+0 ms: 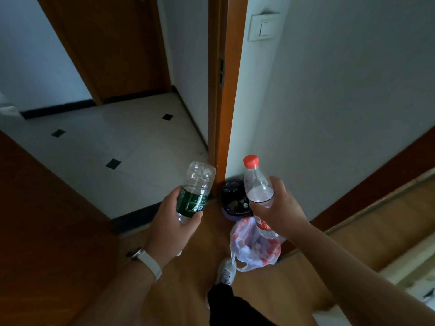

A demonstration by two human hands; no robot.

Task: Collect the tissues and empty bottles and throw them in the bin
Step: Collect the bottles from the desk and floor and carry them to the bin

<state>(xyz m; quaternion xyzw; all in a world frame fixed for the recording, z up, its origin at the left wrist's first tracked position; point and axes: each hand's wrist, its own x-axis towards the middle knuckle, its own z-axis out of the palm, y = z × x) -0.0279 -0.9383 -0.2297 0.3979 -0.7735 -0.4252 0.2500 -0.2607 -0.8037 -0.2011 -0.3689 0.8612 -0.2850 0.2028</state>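
My left hand (173,222) grips a clear plastic bottle with a green label (195,189), its base pointing away from me. My right hand (277,208) grips a clear bottle with a red cap and red label (256,184), held nearly upright. Both bottles hang above the floor, just short of a small purple bin with a black liner (231,203) that stands in the corner by the door frame. Some rubbish lies inside the bin. A white and red plastic bag (253,249) lies open on the floor right before the bin, below my right hand.
An orange wooden door frame (223,90) rises just behind the bin, with a white wall and light switch (263,27) to its right. A tiled hallway (113,142) opens to the left. My shoe (227,271) stands on the wooden floor near the bag.
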